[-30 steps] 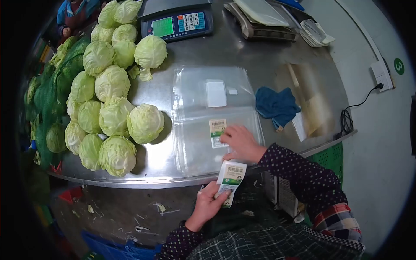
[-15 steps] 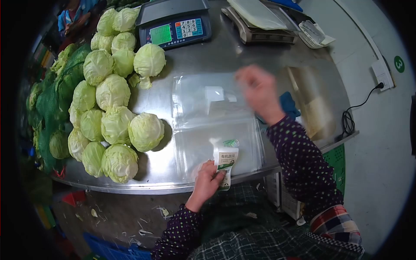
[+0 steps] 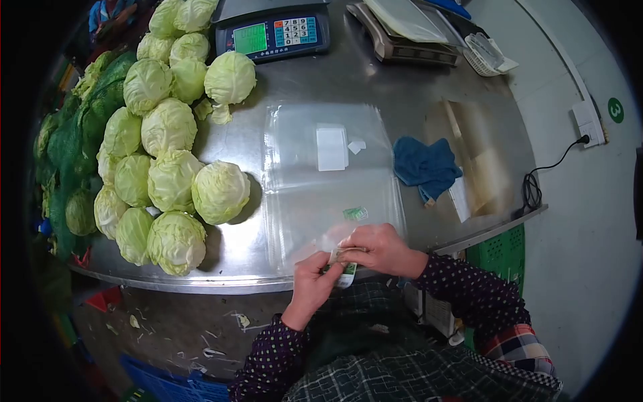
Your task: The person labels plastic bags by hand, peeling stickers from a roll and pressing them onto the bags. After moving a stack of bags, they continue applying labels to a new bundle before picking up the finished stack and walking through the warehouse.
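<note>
Near the table's front edge, my left hand [image 3: 312,283] pinches a printed white-and-green label [image 3: 346,275]. My right hand [image 3: 384,249] has its fingers closed on the label's upper part, so both hands meet there and hide much of it. Beneath and beyond them lie clear plastic bags [image 3: 295,157] in flat stacks. A green print [image 3: 355,213] shows on the nearer bags. White paper slips [image 3: 331,149] rest on the farther bags, with a small white scrap [image 3: 357,146] beside them.
Several cabbages [image 3: 169,127] are heaped on the left, beside a green net [image 3: 80,147]. A digital scale [image 3: 271,35] and another scale [image 3: 408,48] stand at the back. A blue cloth [image 3: 426,164] lies to the right. A person [image 3: 110,20] is at the far left.
My right hand has come down from above the bags to the label in my left hand and closed on it. The blue cloth and paper slips are now uncovered. The view has shifted slightly.
</note>
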Demonstrator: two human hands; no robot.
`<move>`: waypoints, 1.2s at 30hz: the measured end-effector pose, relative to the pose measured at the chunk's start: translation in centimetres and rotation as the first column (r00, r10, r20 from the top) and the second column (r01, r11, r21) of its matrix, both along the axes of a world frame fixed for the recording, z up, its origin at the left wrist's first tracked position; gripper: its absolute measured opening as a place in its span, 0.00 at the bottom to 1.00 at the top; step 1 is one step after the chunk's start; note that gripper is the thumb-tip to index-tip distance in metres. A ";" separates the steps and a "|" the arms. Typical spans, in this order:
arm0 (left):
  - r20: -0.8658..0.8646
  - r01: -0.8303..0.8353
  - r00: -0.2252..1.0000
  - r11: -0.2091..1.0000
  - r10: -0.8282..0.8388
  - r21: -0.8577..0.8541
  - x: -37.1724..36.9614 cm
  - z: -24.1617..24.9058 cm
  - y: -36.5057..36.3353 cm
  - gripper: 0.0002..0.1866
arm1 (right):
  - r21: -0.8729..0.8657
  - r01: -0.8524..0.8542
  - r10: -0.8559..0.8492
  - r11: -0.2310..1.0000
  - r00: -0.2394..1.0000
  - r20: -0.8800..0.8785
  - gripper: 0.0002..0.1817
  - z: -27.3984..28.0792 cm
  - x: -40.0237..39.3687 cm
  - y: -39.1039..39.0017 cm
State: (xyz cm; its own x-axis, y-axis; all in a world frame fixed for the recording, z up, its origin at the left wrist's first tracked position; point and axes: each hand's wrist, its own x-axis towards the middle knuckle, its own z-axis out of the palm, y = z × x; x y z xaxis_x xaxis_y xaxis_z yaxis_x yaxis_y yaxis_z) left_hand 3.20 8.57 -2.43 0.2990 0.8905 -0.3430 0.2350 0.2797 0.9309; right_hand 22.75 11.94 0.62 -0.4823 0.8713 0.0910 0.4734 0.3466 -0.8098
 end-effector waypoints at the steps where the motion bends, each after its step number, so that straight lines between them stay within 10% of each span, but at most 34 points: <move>1: 0.003 -0.003 1.000 1.000 0.003 -0.001 -0.1 0.0 -0.6 0.06 | 0.025 0.009 -0.008 1.000 1.000 -0.019 0.09 -0.1 -0.2 -0.1; 4: -0.114 -0.101 0.989 0.991 0.091 -0.085 -0.5 0.8 -2.7 0.08 | 0.169 0.025 -0.031 0.985 0.999 0.031 0.06 1.1 0.4 2.3; 7: 0.070 -0.192 0.975 0.957 0.211 -0.217 -1.2 1.9 -5.1 0.10 | -0.051 0.168 -0.170 0.985 0.984 -0.053 0.10 4.0 0.4 7.4; 9: 0.102 -0.147 0.980 0.964 0.173 -0.222 -0.8 0.8 -6.5 0.11 | 0.010 0.004 -0.006 1.000 0.967 0.255 0.20 0.9 -0.4 8.8; 16: 0.155 -0.042 0.987 0.998 0.050 -0.054 -1.5 0.8 -5.7 0.12 | 0.229 0.039 -0.153 0.973 0.850 0.504 0.31 -2.2 -0.4 7.2; 20: 0.260 -0.011 0.965 0.999 0.024 -0.051 -1.4 1.0 -5.2 0.12 | 0.190 -0.198 0.085 0.962 0.873 0.480 0.22 -4.7 0.7 2.7; 23: 0.008 0.284 0.956 0.937 -0.292 0.204 -0.8 1.0 -3.4 0.13 | 0.124 -0.136 0.084 0.983 0.930 0.358 0.14 -5.4 0.8 3.0; 33: -0.244 0.270 0.952 0.878 -0.184 0.396 0.2 -2.3 -0.1 0.11 | -0.143 -0.096 0.148 0.985 0.899 0.413 0.09 -4.9 0.9 5.4; 36: -0.196 0.212 0.969 0.914 -0.151 0.346 0.5 -1.4 0.0 0.09 | 0.198 0.154 -0.192 0.968 0.963 0.189 0.09 4.1 2.2 12.1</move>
